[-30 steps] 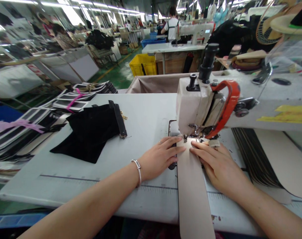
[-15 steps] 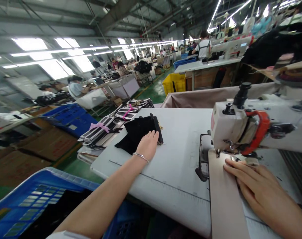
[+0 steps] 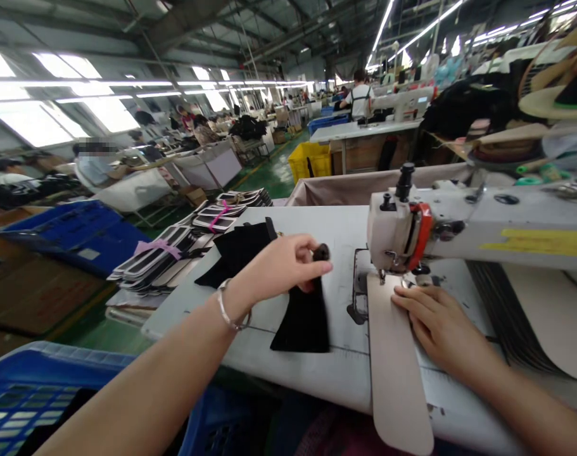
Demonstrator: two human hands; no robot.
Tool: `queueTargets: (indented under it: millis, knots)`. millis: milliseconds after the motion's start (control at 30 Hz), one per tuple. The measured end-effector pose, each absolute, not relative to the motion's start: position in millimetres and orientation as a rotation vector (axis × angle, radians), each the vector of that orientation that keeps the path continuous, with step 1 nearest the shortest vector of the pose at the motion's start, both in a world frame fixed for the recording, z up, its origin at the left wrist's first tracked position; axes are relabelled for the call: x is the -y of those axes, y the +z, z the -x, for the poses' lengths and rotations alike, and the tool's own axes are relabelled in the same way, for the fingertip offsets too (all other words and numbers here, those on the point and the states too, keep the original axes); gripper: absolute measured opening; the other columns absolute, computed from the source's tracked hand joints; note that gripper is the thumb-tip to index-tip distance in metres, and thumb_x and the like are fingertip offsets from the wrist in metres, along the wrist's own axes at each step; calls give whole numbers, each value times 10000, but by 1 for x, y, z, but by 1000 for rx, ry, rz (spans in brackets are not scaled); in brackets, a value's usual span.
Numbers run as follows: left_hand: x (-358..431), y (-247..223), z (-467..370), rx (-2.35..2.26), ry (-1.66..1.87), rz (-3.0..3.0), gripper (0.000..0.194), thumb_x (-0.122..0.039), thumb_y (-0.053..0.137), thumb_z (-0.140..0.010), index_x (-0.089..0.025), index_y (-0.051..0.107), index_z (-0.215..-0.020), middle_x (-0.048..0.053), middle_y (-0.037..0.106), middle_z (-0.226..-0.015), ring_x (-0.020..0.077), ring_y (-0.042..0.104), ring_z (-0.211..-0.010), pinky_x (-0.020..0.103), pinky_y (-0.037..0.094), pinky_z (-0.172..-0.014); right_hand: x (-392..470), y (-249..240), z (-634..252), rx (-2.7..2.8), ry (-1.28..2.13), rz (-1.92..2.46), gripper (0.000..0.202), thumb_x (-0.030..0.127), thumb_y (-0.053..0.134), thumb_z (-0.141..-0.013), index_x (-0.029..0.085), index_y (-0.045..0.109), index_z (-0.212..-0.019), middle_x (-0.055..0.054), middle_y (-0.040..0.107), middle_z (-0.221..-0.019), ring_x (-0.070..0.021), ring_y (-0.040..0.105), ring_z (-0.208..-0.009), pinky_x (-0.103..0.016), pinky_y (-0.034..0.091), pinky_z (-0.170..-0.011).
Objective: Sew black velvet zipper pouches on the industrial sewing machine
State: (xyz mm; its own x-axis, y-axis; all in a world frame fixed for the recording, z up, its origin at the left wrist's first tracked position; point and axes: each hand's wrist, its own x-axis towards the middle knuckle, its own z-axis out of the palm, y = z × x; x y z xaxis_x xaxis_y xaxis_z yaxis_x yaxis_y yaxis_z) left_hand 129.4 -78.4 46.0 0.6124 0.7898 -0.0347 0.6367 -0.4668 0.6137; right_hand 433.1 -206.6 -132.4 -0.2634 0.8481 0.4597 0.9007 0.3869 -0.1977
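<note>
My left hand (image 3: pixel 300 263), a bracelet on its wrist, pinches the top of a black fabric piece (image 3: pixel 304 323), which hangs over the white sewing table (image 3: pixel 338 231). More black pieces (image 3: pixel 245 247) lie on the table behind that hand. My right hand (image 3: pixel 435 316) rests with fingers stretched out at the right edge of a long beige strip (image 3: pixel 395 361). The strip's far end sits under the head of the sewing machine (image 3: pixel 395 234). Its near end is rounded and reaches past the table's front edge.
Tied bundles of pieces (image 3: pixel 159 253) stand left of the table. Blue crates (image 3: pixel 79 234) and a blue basket (image 3: pixel 69 354) are at the left. More beige pieces (image 3: pixel 549 316) lie at the right. A person (image 3: pixel 359 98) works farther back.
My left hand has lifted one black piece off the pile and moved it right, nearer the machine. My right hand stays by the strip. The view has shifted to the right.
</note>
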Motion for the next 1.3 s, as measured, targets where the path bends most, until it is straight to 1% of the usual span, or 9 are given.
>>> queueTargets:
  millis: [100,300,367,533,633,767,933,1100,1300]
  knots:
    - [69,0,-156,-958,169,-2271,275,-409,629,-938,-163,613,-1060,3,658,-746,156,648,-628,283,535,-666,207,-119,-431,2186,-91,1495,449,135,511,-926,232,619,-1351,-78,655,-1366,-279,577,-1191,-515,500,-1018]
    - [63,-55,-159,-1214,152,-2573,124,-259,656,-926,-141,618,-933,112,647,-987,287,643,-954,449,523,-904,206,-112,-424,2235,-58,1468,356,126,517,-932,228,648,-1246,-73,664,-1326,-251,597,-1208,-487,506,-1030]
    - [68,-59,-151,-1296,136,-2583,172,-255,628,-951,-118,612,-1052,134,639,-1035,307,634,-979,489,518,-920,206,-115,-421,2232,-51,1457,316,169,512,-966,209,635,-1254,-87,658,-1328,-249,603,-1200,-483,504,-1035]
    - [88,-66,-157,-931,281,-2909,455,-214,577,-997,-207,463,-1437,142,458,-1481,308,422,-1386,501,375,-1156,207,-118,-415,2230,-41,1447,346,281,518,-1013,220,587,-1347,-89,648,-1324,-262,594,-1201,-496,499,-1027]
    - [91,-72,-179,-982,297,-2843,357,-333,603,-1000,-176,557,-1317,124,569,-1313,296,520,-1240,462,457,-1062,207,-117,-416,2239,-39,1454,375,287,523,-1014,239,567,-1383,-87,635,-1344,-266,587,-1213,-497,496,-1020]
    - [83,-74,-198,-1155,342,-2608,77,-230,647,-945,-164,615,-969,77,636,-1051,258,583,-1027,396,490,-923,207,-113,-416,2249,-36,1469,355,277,517,-1015,244,578,-1363,-94,596,-1408,-264,567,-1263,-487,485,-1034]
    - [74,-67,-207,-837,283,-2218,58,-202,617,-935,-183,648,-979,4,683,-873,168,625,-779,269,466,-721,208,-112,-414,2242,-4,1508,341,289,532,-1005,214,560,-1337,-100,608,-1393,-275,567,-1260,-495,475,-1037]
    - [69,-72,-225,-875,294,-2259,86,-212,694,-868,-167,688,-795,2,691,-778,155,615,-711,244,418,-645,209,-110,-413,2196,-17,1548,414,296,538,-1002,165,485,-1391,-134,586,-1420,-289,554,-1269,-499,457,-1050]
    - [70,-74,-231,-895,358,-2330,66,-217,720,-852,-173,695,-810,-7,689,-744,140,607,-670,239,396,-624,209,-107,-414,2235,13,1550,397,290,512,-1021,212,491,-1410,-103,559,-1464,-282,557,-1263,-476,472,-985]
